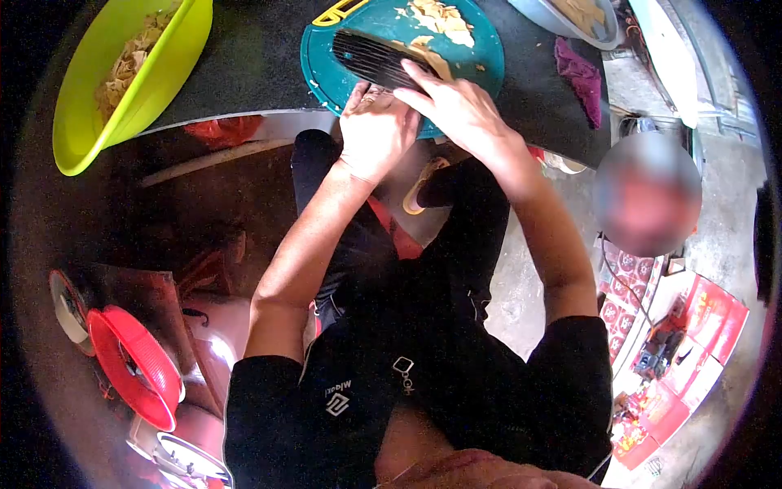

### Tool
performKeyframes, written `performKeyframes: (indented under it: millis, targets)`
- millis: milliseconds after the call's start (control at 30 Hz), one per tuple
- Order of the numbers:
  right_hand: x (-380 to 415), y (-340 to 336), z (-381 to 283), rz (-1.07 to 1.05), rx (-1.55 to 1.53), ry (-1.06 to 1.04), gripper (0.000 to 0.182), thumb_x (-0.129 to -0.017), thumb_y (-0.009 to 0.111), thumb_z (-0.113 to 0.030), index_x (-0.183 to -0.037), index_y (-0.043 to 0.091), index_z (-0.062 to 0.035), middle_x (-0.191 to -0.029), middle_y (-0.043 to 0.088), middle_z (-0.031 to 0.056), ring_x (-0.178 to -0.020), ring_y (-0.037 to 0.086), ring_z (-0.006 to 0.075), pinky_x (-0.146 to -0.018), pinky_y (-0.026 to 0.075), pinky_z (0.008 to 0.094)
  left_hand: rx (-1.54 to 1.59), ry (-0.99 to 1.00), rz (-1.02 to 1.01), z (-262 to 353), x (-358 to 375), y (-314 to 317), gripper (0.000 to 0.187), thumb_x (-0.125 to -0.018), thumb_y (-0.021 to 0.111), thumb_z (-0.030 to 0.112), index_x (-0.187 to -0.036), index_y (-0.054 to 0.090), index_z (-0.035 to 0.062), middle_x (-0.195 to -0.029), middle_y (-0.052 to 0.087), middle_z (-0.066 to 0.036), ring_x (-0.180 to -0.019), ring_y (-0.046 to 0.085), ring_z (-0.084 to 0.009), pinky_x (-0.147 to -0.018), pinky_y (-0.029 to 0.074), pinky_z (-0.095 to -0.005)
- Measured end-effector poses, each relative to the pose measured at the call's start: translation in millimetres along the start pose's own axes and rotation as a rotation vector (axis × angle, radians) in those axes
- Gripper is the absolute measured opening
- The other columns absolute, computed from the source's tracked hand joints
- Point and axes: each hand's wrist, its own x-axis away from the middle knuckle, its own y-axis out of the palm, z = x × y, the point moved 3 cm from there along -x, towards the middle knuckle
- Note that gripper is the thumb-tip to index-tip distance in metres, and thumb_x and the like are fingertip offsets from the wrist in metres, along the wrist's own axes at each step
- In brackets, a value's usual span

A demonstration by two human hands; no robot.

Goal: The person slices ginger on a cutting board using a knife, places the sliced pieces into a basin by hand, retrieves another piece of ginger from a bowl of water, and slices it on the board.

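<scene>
A round teal cutting board (485, 61) lies at the table's near edge with pale thin slices (442, 22) on its far side. Over it is a dark, ridged cleaver (371, 59) with a small hole near one corner of its blade. My right hand (460, 114) is closed at the cleaver's right end, index finger stretched along it; the handle is hidden. My left hand (379, 130) rests at the board's near edge, close under the blade, with fingers curled. What those fingers hold, if anything, is hidden. More slices lie beside the blade.
A lime-green basin (175, 77) holding pale slices stands left on the dark table (252, 61). A pale tub (538, 10) and a purple cloth (578, 81) are at right. Red baskets (134, 367) stand lower left, red boxes (692, 350) lower right.
</scene>
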Motion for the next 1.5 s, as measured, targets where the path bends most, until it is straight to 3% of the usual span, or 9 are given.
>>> performKeyframes:
  millis: [367, 533, 633, 667, 800, 967, 1233, 1367, 1500]
  targets:
    - [48, -8, 23, 0.055, -0.138, 0.07, 0.056, -0.094, 0.053, -0.047, -0.137, 0.048, -0.0108, -0.07, 0.062, 0.0255, -0.073, 0.066, 0.0419, -0.067, 0.053, 0.047, 0.001, 0.078, 0.091, 4, -5, -5, 0.015, -0.076, 0.068, 0.016, -0.089, 0.07, 0.0074, -0.09, 0.069, -0.008, -0.09, 0.066, -0.0243, -0.095, 0.048, -0.041]
    - [7, -13, 10, -0.06, 0.018, -0.1, 0.037, -0.098, 0.042, -0.014, -0.133, 0.053, -0.018, -0.138, 0.05, 0.0125, -0.09, 0.066, 0.0358, -0.082, 0.055, 0.0433, 0.01, 0.045, 0.108, 4, -7, -2, 0.015, -0.079, 0.067, 0.014, -0.092, 0.069, 0.0071, -0.094, 0.069, -0.008, -0.093, 0.066, -0.0245, -0.094, 0.049, -0.0412]
    - [-2, -13, 10, 0.065, 0.21, -0.345, 0.037, -0.099, 0.044, -0.024, -0.135, 0.052, -0.0174, -0.13, 0.056, 0.0164, -0.091, 0.066, 0.036, -0.082, 0.054, 0.0432, -0.004, 0.039, 0.125, 4, -8, -2, 0.015, -0.08, 0.066, 0.014, -0.094, 0.069, 0.0075, -0.096, 0.069, -0.008, -0.097, 0.066, -0.0246, -0.093, 0.049, -0.0418]
    - [-9, -9, 19, -0.099, -0.024, -0.008, 0.047, -0.097, 0.045, -0.041, -0.137, 0.05, -0.0166, -0.121, 0.061, 0.0201, -0.094, 0.065, 0.0374, -0.083, 0.053, 0.0446, -0.007, 0.038, 0.127, 5, -7, -2, 0.015, -0.081, 0.065, 0.013, -0.094, 0.069, 0.0077, -0.097, 0.069, -0.008, -0.099, 0.066, -0.0246, -0.093, 0.049, -0.042]
    - [-26, -11, 15, -0.004, -0.062, 0.07, 0.06, -0.094, 0.044, -0.057, -0.137, 0.05, -0.0159, -0.11, 0.064, 0.0237, -0.102, 0.063, 0.0392, -0.088, 0.05, 0.0443, -0.057, 0.067, 0.158, 6, -8, 1, 0.017, -0.082, 0.064, 0.012, -0.097, 0.069, 0.0103, -0.106, 0.069, -0.007, -0.105, 0.065, -0.0245, -0.093, 0.049, -0.0424]
    - [-27, -38, 38, -0.061, -0.258, 0.134, 0.054, -0.094, 0.049, -0.053, -0.115, 0.064, -0.0049, -0.075, 0.064, 0.01, -0.07, 0.061, 0.0217, -0.068, 0.05, 0.0339, -0.024, 0.063, 0.1, 1, -7, 0, 0.019, -0.081, 0.063, 0.012, -0.1, 0.069, 0.0122, -0.112, 0.068, -0.007, -0.109, 0.063, -0.0244, -0.093, 0.048, -0.0441]
    - [19, -38, 23, 0.081, -0.05, -0.154, 0.05, -0.096, 0.048, -0.05, -0.124, 0.062, -0.011, -0.095, 0.068, 0.022, -0.086, 0.068, 0.037, -0.077, 0.053, 0.0443, -0.011, 0.04, -0.003, 1, -12, -17, 0.028, -0.077, 0.059, 0.008, -0.102, 0.071, 0.0169, -0.114, 0.067, -0.007, -0.114, 0.061, -0.0235, -0.103, 0.043, -0.0442]
    - [62, -48, 4, -0.125, -0.02, 0.167, 0.053, -0.095, 0.05, -0.048, -0.13, 0.057, -0.0091, -0.088, 0.066, 0.0253, -0.083, 0.067, 0.0404, -0.075, 0.052, 0.0466, -0.112, -0.008, -0.066, 3, -4, -12, 0.015, -0.076, 0.067, 0.017, -0.088, 0.071, 0.0098, -0.103, 0.068, -0.011, -0.101, 0.064, -0.0278, -0.095, 0.046, -0.0404]
    - [77, -41, 31, -0.055, 0.017, -0.078, 0.052, -0.094, 0.054, -0.043, -0.131, 0.054, -0.0062, -0.079, 0.062, 0.0281, -0.073, 0.065, 0.0408, -0.067, 0.052, 0.0458, -0.04, 0.019, 0.124, -3, -2, -7, 0.015, -0.073, 0.069, 0.016, -0.086, 0.071, 0.0103, -0.108, 0.068, -0.011, -0.1, 0.064, -0.0266, -0.092, 0.046, -0.0386]
